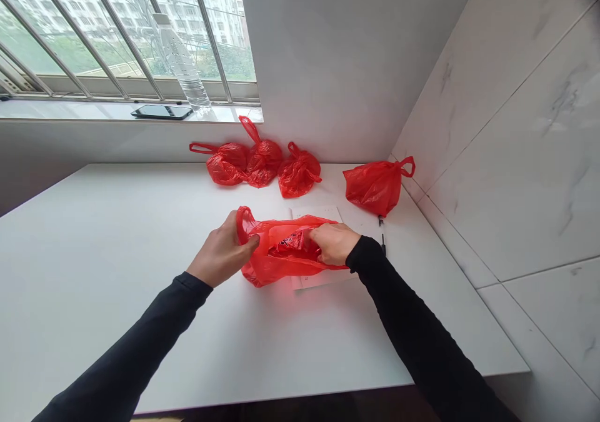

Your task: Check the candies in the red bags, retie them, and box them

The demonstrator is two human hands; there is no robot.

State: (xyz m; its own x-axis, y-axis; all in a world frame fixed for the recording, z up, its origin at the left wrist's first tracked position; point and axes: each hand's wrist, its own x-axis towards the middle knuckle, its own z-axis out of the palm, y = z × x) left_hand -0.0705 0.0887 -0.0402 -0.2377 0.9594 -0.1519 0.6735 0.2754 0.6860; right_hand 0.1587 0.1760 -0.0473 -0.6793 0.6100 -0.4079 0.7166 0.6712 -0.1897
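Note:
A red plastic bag lies with its mouth open in front of me, over a white paper. My left hand grips the bag's left rim between thumb and fingers. Inside the mouth sits a shiny red packet with dark and white print. My right hand reaches into the bag from the right, its fingers closed at the packet's right end. The fingertips are partly hidden by the bag and the packet. Under the bag, the white paper shows along its near and far edges.
Several tied red bags stand along the back of the white table, one apart at the right. A black pen lies beside the paper. On the windowsill are a phone and a clear bottle. A tiled wall bounds the right.

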